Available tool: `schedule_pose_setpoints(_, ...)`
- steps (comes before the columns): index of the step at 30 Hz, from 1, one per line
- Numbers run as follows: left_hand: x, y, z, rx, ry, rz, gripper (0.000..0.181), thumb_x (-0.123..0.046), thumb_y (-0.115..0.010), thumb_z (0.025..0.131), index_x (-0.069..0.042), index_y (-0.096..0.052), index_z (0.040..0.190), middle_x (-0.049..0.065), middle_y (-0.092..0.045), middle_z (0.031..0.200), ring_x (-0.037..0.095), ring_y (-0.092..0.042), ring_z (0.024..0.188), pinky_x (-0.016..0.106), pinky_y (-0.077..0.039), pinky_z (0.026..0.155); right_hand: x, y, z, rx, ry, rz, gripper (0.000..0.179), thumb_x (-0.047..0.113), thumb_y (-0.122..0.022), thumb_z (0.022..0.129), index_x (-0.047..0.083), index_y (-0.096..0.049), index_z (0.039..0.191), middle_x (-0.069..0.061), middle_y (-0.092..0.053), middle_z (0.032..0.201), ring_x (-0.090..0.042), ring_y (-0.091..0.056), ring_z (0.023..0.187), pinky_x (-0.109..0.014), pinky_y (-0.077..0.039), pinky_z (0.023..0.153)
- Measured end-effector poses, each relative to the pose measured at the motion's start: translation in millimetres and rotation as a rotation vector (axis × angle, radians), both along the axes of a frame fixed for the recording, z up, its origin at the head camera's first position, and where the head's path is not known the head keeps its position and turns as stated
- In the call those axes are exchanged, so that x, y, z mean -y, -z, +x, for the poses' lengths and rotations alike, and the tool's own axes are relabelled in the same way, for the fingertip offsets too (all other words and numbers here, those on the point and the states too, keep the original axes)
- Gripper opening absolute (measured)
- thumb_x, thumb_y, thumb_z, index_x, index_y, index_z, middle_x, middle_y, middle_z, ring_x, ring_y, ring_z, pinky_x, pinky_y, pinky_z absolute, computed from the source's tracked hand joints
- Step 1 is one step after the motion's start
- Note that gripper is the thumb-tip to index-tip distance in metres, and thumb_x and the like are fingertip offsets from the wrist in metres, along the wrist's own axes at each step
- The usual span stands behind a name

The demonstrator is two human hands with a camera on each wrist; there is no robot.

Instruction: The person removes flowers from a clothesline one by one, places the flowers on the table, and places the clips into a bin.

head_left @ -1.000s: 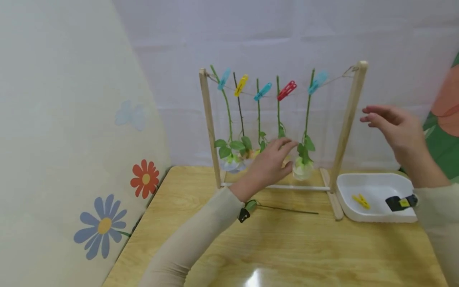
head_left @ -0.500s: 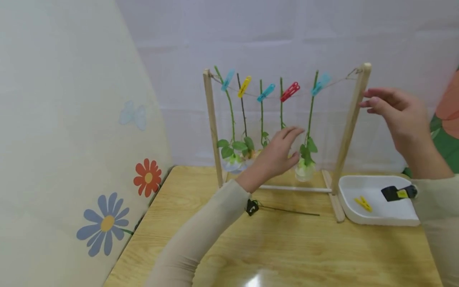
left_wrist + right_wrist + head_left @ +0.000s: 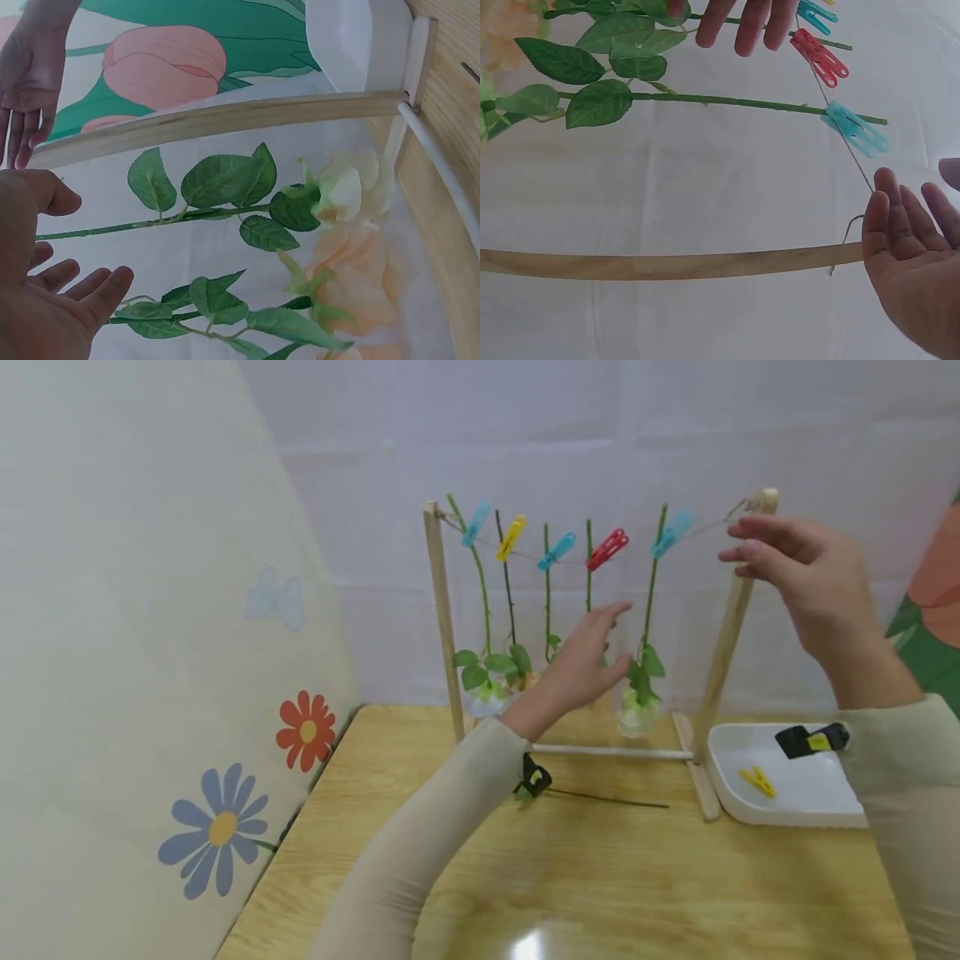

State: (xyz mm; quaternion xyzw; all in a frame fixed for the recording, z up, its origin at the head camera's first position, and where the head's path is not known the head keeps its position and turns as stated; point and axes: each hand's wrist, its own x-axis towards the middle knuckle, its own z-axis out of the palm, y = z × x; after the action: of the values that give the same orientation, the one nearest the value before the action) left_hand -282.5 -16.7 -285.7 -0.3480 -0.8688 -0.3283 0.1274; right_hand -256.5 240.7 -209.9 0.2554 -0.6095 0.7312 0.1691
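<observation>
Several artificial roses hang head down from a string [image 3: 708, 529] on a wooden frame [image 3: 723, 668], each stem held by a clothespin. Light blue [image 3: 672, 533], red [image 3: 607, 550] and yellow [image 3: 512, 538] clothespins show among them. My left hand [image 3: 581, 664], fingers spread and holding nothing, is in front of the hanging stems, left of the white rose [image 3: 637, 714]. In the left wrist view a peach rose [image 3: 349, 281] hangs beside the white one. Near the top of the right post is my right hand [image 3: 810, 581], its fingers loosely bent and holding nothing.
A white tray [image 3: 795, 814] with a yellow clothespin [image 3: 757, 782] stands right of the frame. One more stem [image 3: 607, 799] lies on the table [image 3: 637, 877] in front, its flower end hidden by my left forearm. A painted wall [image 3: 150, 610] borders the left side.
My right hand has risen and moved left, from beside the right post to its top end. My left hand has shifted slightly up, with its fingers spreading. The hanging roses stay clipped.
</observation>
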Motion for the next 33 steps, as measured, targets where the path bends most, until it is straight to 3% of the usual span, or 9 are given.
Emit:
schedule_pose_setpoints(2, -1.5, 2.5, -0.4, 0.047, 0.016, 0.055, 0.068, -0.01, -0.063, 0.098, -0.007, -0.029, 0.158, 0.012, -0.038, 0.158, 0.025, -0.046, 0.138, 0.02, -0.047, 0.103, 2, -0.7, -0.2, 0.016, 0.011, 0.021, 0.036, 0.004, -0.068, 0.095, -0.007, -0.063, 0.13, -0.007, -0.07, 0.117, -0.016, -0.071, 0.098, -0.017, -0.057, 0.082)
schedule_pose_setpoints(8, -4.6, 3.8, -4.1, 0.141, 0.062, 0.164, 0.068, -0.009, -0.06, 0.1, -0.008, -0.027, 0.159, 0.008, -0.032, 0.162, 0.024, -0.044, 0.142, 0.021, -0.046, 0.106, 8, -8.3, -4.8, 0.049, 0.02, 0.04, 0.037, 0.007, -0.07, 0.095, -0.004, -0.063, 0.13, -0.006, -0.068, 0.118, -0.016, -0.07, 0.097, -0.017, -0.057, 0.082)
schedule_pose_setpoints(16, -8.8, -2.1, -11.2, 0.225, 0.037, 0.258, 0.064, -0.012, -0.06, 0.101, -0.011, -0.031, 0.158, 0.002, -0.033, 0.163, 0.021, -0.044, 0.142, 0.024, -0.048, 0.105, 19, -15.4, -14.6, 0.062, 0.091, 0.143, 0.032, 0.013, -0.067, 0.097, 0.003, -0.065, 0.127, -0.004, -0.065, 0.117, -0.013, -0.07, 0.096, -0.015, -0.056, 0.079)
schedule_pose_setpoints(26, -18.2, -8.2, -15.4, 0.213, 0.029, 0.264, 0.066, -0.011, -0.063, 0.099, -0.012, -0.032, 0.158, 0.003, -0.036, 0.162, 0.028, -0.049, 0.139, 0.024, -0.048, 0.105, 28, -19.7, -19.6, 0.101, 0.151, 0.183, 0.038, 0.012, -0.067, 0.098, 0.0, -0.061, 0.134, 0.0, -0.066, 0.114, -0.01, -0.071, 0.092, -0.013, -0.056, 0.077)
schedule_pose_setpoints(33, -26.0, -8.1, -18.8, 0.243, 0.027, 0.329, 0.068, -0.009, -0.065, 0.097, -0.018, -0.034, 0.157, 0.006, -0.043, 0.157, 0.03, -0.053, 0.134, 0.027, -0.052, 0.101, 37, -23.9, -22.1, 0.148, 0.25, 0.342, 0.045, 0.018, -0.062, 0.101, 0.002, -0.054, 0.142, -0.001, -0.06, 0.125, -0.007, -0.067, 0.095, -0.013, -0.055, 0.08)
